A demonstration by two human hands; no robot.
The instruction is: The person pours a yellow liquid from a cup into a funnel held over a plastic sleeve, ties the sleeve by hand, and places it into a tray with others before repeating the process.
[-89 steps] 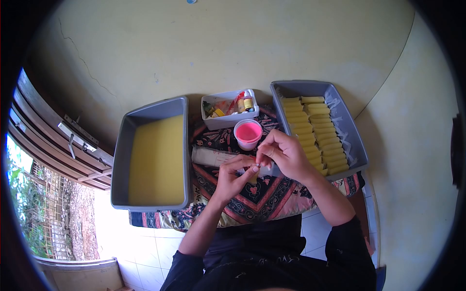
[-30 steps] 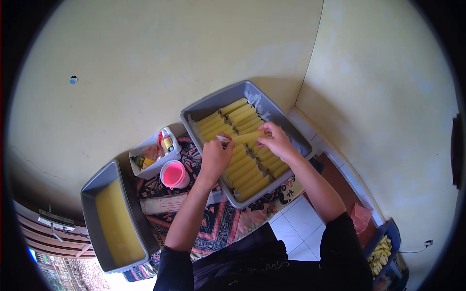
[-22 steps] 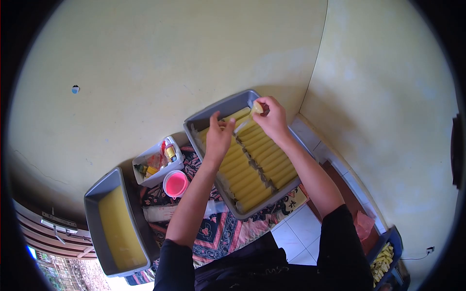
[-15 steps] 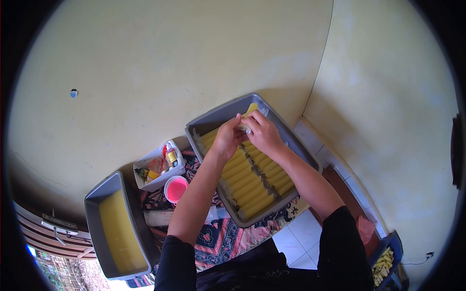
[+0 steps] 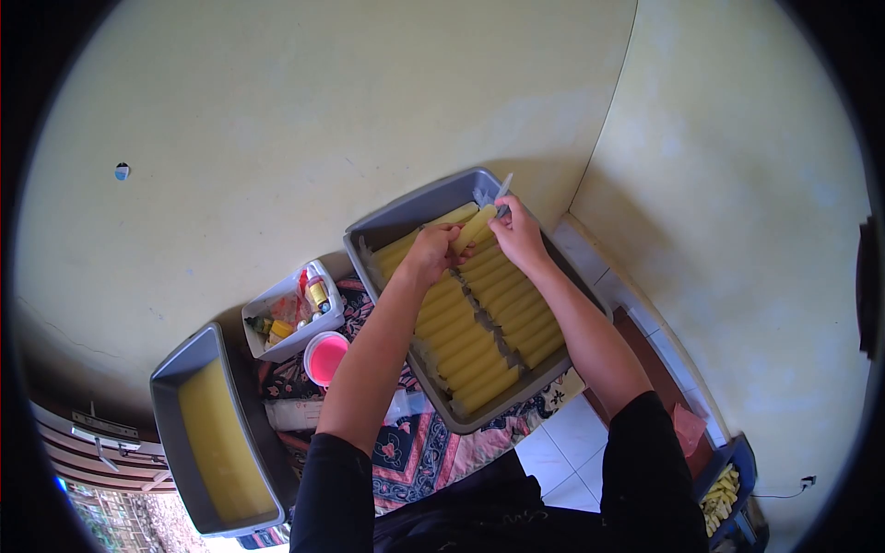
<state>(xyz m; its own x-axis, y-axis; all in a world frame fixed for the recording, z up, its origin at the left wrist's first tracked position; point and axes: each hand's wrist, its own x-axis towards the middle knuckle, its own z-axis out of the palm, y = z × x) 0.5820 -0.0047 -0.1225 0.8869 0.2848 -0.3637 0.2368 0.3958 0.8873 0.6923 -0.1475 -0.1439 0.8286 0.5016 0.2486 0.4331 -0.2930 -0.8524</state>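
Note:
Over the far part of a grey tub (image 5: pixel 369 214), my left hand (image 5: pixel 437 251) is wrapped round the lower end of a yellow tube (image 5: pixel 475 230), which is tilted up to the right. My right hand (image 5: pixel 518 232) pinches the clear plastic end (image 5: pixel 504 187) at the top of that tube. Beneath both hands, rows of similar yellow tubes (image 5: pixel 470 369) lie side by side in the tub, with loose plastic ends along the middle.
A second grey tub (image 5: pixel 166 419) with yellow liquid stands at left. Between the tubs are a white basket (image 5: pixel 300 346) of bottles, a pink-filled bucket (image 5: pixel 324 358) and patterned cloth (image 5: pixel 406 461). A blue container (image 5: pixel 742 461) holds yellow pieces at lower right.
My hands have moved apart. My right hand has shifted right to the tube's plastic end, and the tube between my hands now shows clearly. The view has shifted slightly.

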